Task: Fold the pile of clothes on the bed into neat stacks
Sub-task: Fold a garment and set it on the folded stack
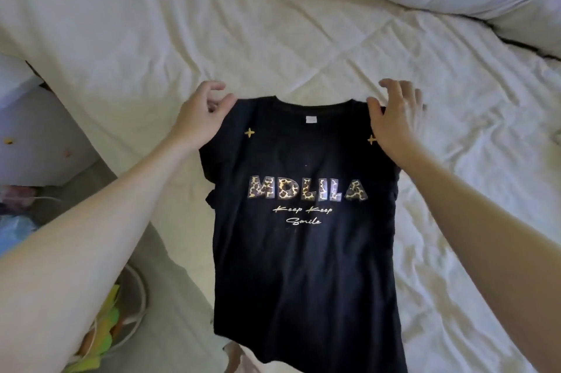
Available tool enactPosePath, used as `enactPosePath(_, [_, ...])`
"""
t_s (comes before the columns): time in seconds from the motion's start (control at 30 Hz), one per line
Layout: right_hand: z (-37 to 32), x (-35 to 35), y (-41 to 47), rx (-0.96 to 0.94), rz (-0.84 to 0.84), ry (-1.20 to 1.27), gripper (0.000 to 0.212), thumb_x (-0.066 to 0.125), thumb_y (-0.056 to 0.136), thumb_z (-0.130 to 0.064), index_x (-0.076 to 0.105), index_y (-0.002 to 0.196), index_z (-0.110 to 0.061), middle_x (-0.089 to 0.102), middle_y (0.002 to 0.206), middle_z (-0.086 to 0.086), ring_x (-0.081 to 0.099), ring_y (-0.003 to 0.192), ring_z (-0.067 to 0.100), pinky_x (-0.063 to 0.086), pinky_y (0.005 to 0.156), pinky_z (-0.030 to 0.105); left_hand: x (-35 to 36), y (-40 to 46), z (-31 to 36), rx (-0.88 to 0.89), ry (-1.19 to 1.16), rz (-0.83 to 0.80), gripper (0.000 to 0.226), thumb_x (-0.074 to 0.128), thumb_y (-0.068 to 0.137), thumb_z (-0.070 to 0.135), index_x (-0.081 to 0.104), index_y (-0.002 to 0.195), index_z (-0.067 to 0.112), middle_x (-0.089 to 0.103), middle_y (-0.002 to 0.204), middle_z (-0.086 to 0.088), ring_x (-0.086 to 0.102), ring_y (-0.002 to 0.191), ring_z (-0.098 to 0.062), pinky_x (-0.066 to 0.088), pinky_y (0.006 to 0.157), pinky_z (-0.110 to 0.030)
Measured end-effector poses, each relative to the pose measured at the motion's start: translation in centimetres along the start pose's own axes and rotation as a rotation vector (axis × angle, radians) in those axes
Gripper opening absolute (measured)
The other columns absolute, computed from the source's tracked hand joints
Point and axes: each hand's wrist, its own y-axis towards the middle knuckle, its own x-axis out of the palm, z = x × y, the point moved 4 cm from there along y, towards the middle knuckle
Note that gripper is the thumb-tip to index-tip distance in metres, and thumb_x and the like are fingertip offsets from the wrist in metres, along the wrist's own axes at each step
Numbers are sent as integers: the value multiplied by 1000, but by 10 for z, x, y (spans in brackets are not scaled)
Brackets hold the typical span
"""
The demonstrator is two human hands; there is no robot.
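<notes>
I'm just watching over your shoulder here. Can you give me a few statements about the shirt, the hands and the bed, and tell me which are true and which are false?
1. The black T-shirt lies print side up. True.
2. Its neckline points toward the person. False: the neckline is at the far end, the hem nearest the person.
3. The left hand is at one shoulder of the shirt and the right hand at the other. True.
4. The bed sheet is dark blue. False: it is white and wrinkled.
5. The shirt is already folded in half. False: it lies at full length.
</notes>
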Motion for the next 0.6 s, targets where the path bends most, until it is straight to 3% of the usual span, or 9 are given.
enactPosePath(0.1, [-16,19,-49,-77,10,1,41,48,95,-27,50,132,-9,46,138,12,38,131,30,27,107,44,2,-13,-36,-91,-118,-121,34,48,96,37,53,125,19,59,109,7,54,101,-6,38,88,-20])
enactPosePath(0.2, [-38,47,-108,-158,-42,2,44,55,92,-25,52,132,-6,46,140,16,38,134,35,23,110,54,-2,-23,-56,-197,-325,-221,19,49,97,32,65,100,23,66,99,7,58,88,-7,45,76,-20])
enactPosePath(0.3, [-56,82,-156,-210,-175,-59,53,54,91,-36,47,137,-10,40,145,17,35,136,36,21,109,59,-6,-28,-62,-262,-517,-261,14,55,92,14,68,92,18,72,88,9,65,80,-4,49,66,-13])
enactPosePath(0.4, [-64,109,-175,-168,-253,-130,60,42,91,-49,42,141,-16,32,150,17,29,139,37,19,110,60,-22,-25,-67,-121,-274,-139,11,59,90,13,66,89,6,66,84,-2,60,76,-9,46,68,-20])
enactPosePath(0.47, [-64,122,-178,-137,-274,-167,62,35,92,-52,37,144,-19,27,153,16,24,141,36,15,111,60,-38,-20,-69,-55,-158,-14,12,61,89,21,66,87,10,65,82,0,58,74,-7,47,67,-24])
enactPosePath(0.53, [-61,131,-179,-128,-279,-210,63,29,93,-53,33,146,-20,23,154,15,20,142,35,12,112,59,-50,-15,-72,-23,-58,82,12,63,87,26,68,88,15,65,78,7,58,71,1,48,68,-19])
enactPosePath(0.6, [-60,138,-180,-132,-266,-233,62,27,94,-53,32,146,-19,22,154,16,19,142,35,10,112,59,-51,-16,-84,-89,-50,95,11,66,86,30,68,88,19,66,80,0,60,75,-4,49,72,-23])
